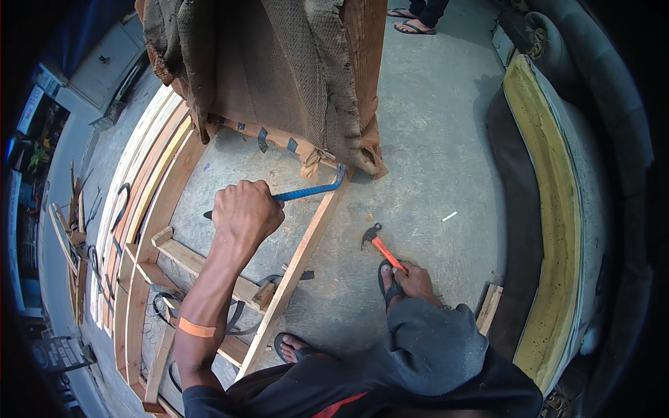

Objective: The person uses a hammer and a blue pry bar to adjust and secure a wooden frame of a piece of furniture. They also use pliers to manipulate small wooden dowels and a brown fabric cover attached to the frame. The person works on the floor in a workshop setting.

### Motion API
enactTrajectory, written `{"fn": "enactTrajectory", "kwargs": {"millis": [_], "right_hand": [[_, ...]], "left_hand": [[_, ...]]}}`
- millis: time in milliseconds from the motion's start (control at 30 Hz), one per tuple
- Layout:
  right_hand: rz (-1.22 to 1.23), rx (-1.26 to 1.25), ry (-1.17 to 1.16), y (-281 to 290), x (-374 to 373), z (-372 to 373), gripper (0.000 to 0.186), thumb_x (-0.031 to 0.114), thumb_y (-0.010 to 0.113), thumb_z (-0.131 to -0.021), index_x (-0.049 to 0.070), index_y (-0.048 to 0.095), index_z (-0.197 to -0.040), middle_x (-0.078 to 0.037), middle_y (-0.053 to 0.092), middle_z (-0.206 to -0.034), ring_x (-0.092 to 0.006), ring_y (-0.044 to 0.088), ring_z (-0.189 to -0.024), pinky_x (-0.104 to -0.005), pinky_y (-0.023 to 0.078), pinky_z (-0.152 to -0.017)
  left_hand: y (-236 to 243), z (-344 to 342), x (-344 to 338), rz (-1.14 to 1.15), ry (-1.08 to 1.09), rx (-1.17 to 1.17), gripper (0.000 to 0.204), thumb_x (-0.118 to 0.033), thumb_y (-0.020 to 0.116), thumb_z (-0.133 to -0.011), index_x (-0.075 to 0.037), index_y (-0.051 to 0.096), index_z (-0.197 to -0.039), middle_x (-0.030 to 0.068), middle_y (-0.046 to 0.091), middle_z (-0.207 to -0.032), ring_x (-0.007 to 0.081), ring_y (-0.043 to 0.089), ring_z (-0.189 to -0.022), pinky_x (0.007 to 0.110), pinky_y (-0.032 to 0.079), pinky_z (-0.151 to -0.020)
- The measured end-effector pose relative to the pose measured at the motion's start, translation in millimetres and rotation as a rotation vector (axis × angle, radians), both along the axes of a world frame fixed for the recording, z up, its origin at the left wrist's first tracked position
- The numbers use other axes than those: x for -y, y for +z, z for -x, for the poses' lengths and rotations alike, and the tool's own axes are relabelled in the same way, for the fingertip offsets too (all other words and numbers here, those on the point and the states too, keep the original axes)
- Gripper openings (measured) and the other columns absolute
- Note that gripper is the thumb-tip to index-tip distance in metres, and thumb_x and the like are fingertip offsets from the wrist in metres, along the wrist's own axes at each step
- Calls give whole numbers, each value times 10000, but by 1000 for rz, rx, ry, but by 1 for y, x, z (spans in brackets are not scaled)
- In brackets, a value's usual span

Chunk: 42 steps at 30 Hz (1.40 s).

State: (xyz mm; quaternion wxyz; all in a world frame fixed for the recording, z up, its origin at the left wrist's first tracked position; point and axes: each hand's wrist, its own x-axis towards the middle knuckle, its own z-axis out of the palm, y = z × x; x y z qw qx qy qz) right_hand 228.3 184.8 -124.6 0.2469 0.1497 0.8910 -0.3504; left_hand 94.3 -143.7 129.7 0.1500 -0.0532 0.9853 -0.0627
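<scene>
My left hand (244,209) is closed round a blue pry bar (306,190), whose hooked end sits at the joint of a pale wooden frame (293,268) and a tattered brown fabric-covered piece (272,76). Torn strips and loose scraps hang along that fabric's lower edge. My right hand (411,279) grips a claw hammer (383,247) by its orange handle, held low over my sandalled foot at the right of the wooden frame.
Stacked timber strips (143,160) curve along the left beside a pile of scrap wood (73,251). A long padded piece with yellow foam (550,174) lines the right. Another person's sandalled feet (414,26) stand at the top. A short board (488,306) lies near my right.
</scene>
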Motion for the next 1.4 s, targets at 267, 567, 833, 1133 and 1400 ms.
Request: {"fn": "enactTrajectory", "kwargs": {"millis": [267, 567, 833, 1133, 1400], "right_hand": [[-14, -8, 4, -2, -2, -2, 407, 387, 621, -942, 95, 696, -1216, -250, 722, -1033, -445, 683, -1006, -503, 522, -913], [-4, 28, 12, 0, 4, -8, 434, 404, 617, -942, 87, 686, -1231, -254, 719, -1050, -453, 678, -1015, -505, 518, -918], [-29, 56, 22, 11, 9, 5, 444, 406, 613, -952, 100, 677, -1268, -235, 730, -1050, -419, 694, -1014, -489, 524, -915], [35, 59, -29, 2, 18, 10, 425, 386, 628, -934, 93, 694, -1234, -238, 727, -1042, -421, 698, -1001, -469, 531, -909], [68, 2, 12, -6, 22, 9, 402, 362, 631, -933, 76, 694, -1208, -245, 721, -1042, -421, 696, -1005, -468, 535, -895]], "left_hand": [[-65, -42, 21, -183, 99, -142, 404, -409, 690, -924, -16, 755, -854, 266, 689, -727, 444, 705, -717, 529, 545, -687], [-157, -97, 27, -430, 179, -252, 320, -349, 656, -953, -31, 663, -918, 267, 686, -766, 464, 694, -728, 551, 547, -679], [-132, -66, 77, -978, 387, 556, 433, -415, 523, -1040, 8, 617, -1035, 223, 645, -752, 435, 641, -707, 502, 514, -701], [-64, -41, 57, -459, 140, 317, 441, -390, 544, -1021, 4, 705, -1138, 290, 698, -1070, 445, 662, -1065, 505, 506, -933], [3, 2, 31, -236, 67, 435, 421, -346, 530, -1030, 20, 715, -1128, 270, 714, -1027, 404, 689, -1029, 485, 515, -916]]}}
